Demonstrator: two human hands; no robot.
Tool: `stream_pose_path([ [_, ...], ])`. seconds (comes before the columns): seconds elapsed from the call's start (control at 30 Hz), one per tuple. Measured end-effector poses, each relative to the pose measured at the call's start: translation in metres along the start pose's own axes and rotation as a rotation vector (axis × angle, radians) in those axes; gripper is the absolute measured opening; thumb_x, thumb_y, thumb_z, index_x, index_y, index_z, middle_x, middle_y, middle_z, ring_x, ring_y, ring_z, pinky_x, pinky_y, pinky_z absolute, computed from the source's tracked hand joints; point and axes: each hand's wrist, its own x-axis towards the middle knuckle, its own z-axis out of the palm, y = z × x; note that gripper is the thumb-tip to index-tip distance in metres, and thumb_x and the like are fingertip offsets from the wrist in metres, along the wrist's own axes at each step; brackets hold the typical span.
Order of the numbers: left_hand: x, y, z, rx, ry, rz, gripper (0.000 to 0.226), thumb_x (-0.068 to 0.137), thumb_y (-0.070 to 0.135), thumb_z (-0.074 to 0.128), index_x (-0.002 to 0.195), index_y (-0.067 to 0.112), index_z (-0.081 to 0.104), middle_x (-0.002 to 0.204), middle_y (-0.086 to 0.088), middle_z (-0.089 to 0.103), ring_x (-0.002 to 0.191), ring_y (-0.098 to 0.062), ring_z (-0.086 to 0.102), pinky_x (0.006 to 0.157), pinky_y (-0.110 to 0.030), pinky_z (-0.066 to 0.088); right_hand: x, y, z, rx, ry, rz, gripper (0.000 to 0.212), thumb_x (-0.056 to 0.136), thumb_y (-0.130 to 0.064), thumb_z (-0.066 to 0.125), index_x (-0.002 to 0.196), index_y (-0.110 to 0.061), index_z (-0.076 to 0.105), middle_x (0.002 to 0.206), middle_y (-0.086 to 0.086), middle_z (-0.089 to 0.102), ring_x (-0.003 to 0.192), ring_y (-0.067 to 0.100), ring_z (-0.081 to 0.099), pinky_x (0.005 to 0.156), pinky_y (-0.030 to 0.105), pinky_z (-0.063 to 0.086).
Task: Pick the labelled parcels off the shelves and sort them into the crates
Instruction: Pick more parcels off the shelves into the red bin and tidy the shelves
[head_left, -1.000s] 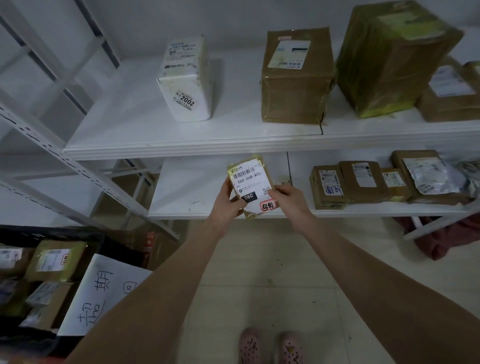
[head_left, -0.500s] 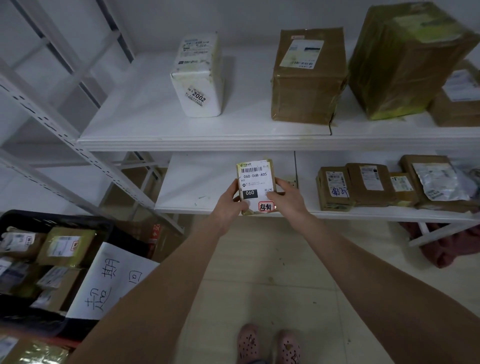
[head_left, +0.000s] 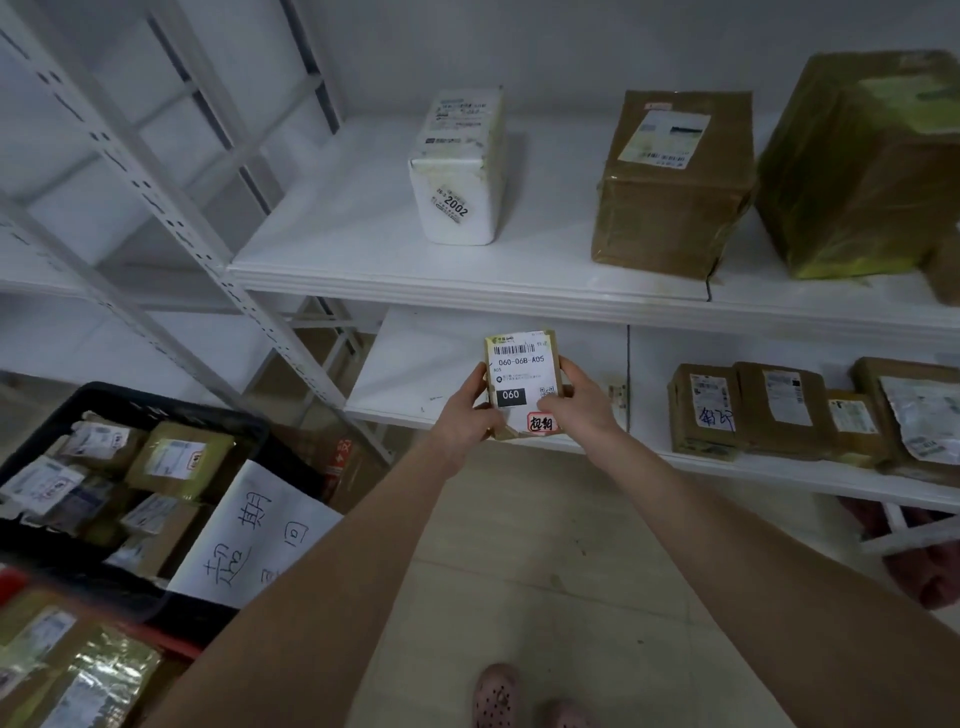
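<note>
The small parcel marked 060 is up in front of the lower shelf, fingers of my left hand and right hand curled round its sides, so I should read its label, then carry it, I think, to the black crate.

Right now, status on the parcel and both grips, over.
Left grip and right grip holding the small parcel by its edges, label facing up. Parcel in front of the lower shelf. Black crate at lower left, part full; path looks open.
</note>
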Motion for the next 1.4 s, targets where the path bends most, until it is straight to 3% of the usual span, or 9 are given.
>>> stream_pose_path([
  [0.23,-0.052,-0.026,-0.042,-0.163,0.270,-0.029,0.085,0.075,-0.014,0.054,0.141,0.036,0.035,0.125,0.000,0.061,0.106,-0.028,0.064,0.074,-0.033,0.056,-0.016,-0.017,0.061,-0.136,-0.220,-0.140,0.066,0.082,-0.004,0.056,0.140,-0.033,0.042,0.120,-0.001,0.064,0.094,0.017,0.062,0.084,0.037,0.055],
  [0.37,-0.101,-0.053,-0.084,-0.256,0.455,-0.040,0.082,0.078,-0.016,0.053,0.147,0.024,0.033,0.124,-0.002,0.063,0.101,-0.022,0.068,0.081,-0.036,0.057,-0.041,-0.026,0.123,-0.218,-0.393,-0.205,0.066,0.083,-0.005,0.057,0.142,-0.029,0.040,0.128,0.002,0.061,0.105,0.020,0.060,0.083,0.032,0.052],
  [0.53,-0.168,-0.085,-0.138,-0.382,0.665,-0.086,0.078,0.084,-0.019,0.044,0.145,0.029,0.034,0.111,0.010,0.062,0.077,-0.003,0.063,0.050,-0.016,0.052,-0.084,-0.029,0.211,-0.302,-0.603,-0.257,0.060,0.086,-0.004,0.057,0.140,-0.025,0.042,0.130,0.003,0.060,0.097,0.019,0.062,0.074,0.030,0.055],
  [0.63,-0.203,-0.112,-0.170,-0.415,0.768,-0.104,0.081,0.085,-0.017,0.043,0.149,0.028,0.028,0.134,-0.001,0.056,0.087,-0.009,0.064,0.060,-0.023,0.056,-0.110,-0.026,0.260,-0.384,-0.685,-0.295,0.061,0.086,-0.007,0.057,0.142,-0.027,0.041,0.133,0.002,0.057,0.099,0.018,0.060,0.079,0.032,0.053],
  [0.73,-0.235,-0.144,-0.204,-0.454,0.877,-0.123,0.078,0.085,-0.014,0.046,0.149,0.028,0.029,0.125,-0.004,0.061,0.096,-0.018,0.065,0.078,-0.034,0.057,-0.136,-0.025,0.309,-0.442,-0.764,-0.337,0.059,0.089,-0.006,0.054,0.143,-0.025,0.040,0.133,0.001,0.057,0.096,0.014,0.056,0.075,0.028,0.047],
  [0.9,-0.274,-0.194,-0.271,-0.552,0.969,-0.169,0.075,0.088,-0.011,0.047,0.148,0.030,0.030,0.115,0.003,0.063,0.090,-0.016,0.067,0.085,-0.042,0.055,-0.170,-0.017,0.403,-0.485,-0.869,-0.314,0.061,0.089,-0.005,0.056,0.143,-0.027,0.039,0.134,0.000,0.056,0.097,0.017,0.060,0.081,0.040,0.057],
  [1.03,-0.298,-0.228,-0.338,-0.606,1.031,-0.187,0.074,0.089,-0.009,0.047,0.150,0.027,0.027,0.125,-0.005,0.061,0.083,-0.019,0.068,0.063,-0.028,0.055,-0.190,-0.017,0.490,-0.532,-0.923,-0.283,0.069,0.089,-0.005,0.058,0.148,-0.028,0.030,0.132,0.003,0.058,0.092,0.017,0.063,0.069,0.031,0.057],
  [1.17,-0.327,-0.260,-0.409,-0.600,1.134,-0.221,0.075,0.088,-0.013,0.046,0.148,0.028,0.028,0.128,-0.006,0.057,0.078,-0.015,0.068,0.055,-0.022,0.053,-0.219,-0.018,0.581,-0.550,-0.966,-0.298,0.069,0.088,-0.005,0.058,0.147,-0.028,0.033,0.131,0.003,0.058,0.091,0.017,0.064,0.074,0.036,0.059],
  [1.4,-0.362,-0.315,-0.531,-0.585,1.307,-0.216,0.076,0.084,-0.014,0.049,0.148,0.024,0.032,0.126,-0.009,0.061,0.083,-0.015,0.069,0.067,-0.034,0.057,-0.255,-0.023,0.720,-0.552,-1.036,-0.316,0.052,0.089,-0.005,0.059,0.135,-0.025,0.044,0.123,-0.002,0.062,0.069,0.007,0.059,0.068,0.037,0.060],
])
